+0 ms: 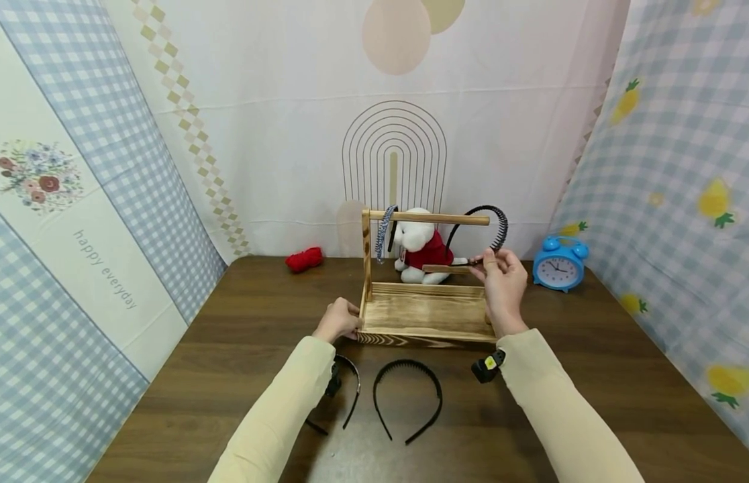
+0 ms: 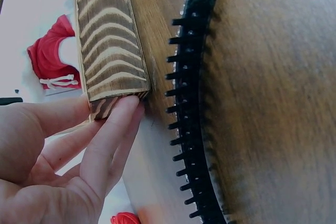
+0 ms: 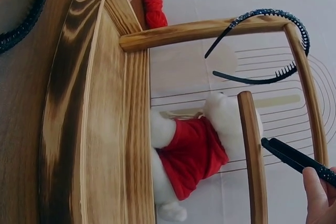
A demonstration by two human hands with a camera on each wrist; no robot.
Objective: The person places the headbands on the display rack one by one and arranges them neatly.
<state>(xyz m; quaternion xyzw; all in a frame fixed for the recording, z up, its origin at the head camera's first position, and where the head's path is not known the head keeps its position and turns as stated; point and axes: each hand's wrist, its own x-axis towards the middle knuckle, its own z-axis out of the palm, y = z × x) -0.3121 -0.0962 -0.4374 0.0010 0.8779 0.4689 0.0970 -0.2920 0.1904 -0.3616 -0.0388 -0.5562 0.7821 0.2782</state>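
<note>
My left hand [image 1: 339, 318] grips the front left corner of the wooden stand [image 1: 429, 341], fingertips on its patterned edge in the left wrist view. My right hand [image 1: 506, 282] pinches a black toothed headband [image 1: 503, 228] by one side, at the free right end of the stand's upper bar [image 1: 447, 218]. In the head view its arch overlaps that bar's end. The shorter lower bar [image 1: 441, 269] ends close to the right fingers. A glittery headband [image 1: 382, 235] hangs on the upper bar near the left post.
On the table before the stand lie a black toothed headband [image 1: 439, 386] and another headband [image 1: 358, 382], partly under the left forearm. Behind the stand sits a white plush toy [image 1: 415, 235] in red. A red bundle [image 1: 304, 259] lies left, a blue alarm clock [image 1: 558, 265] right.
</note>
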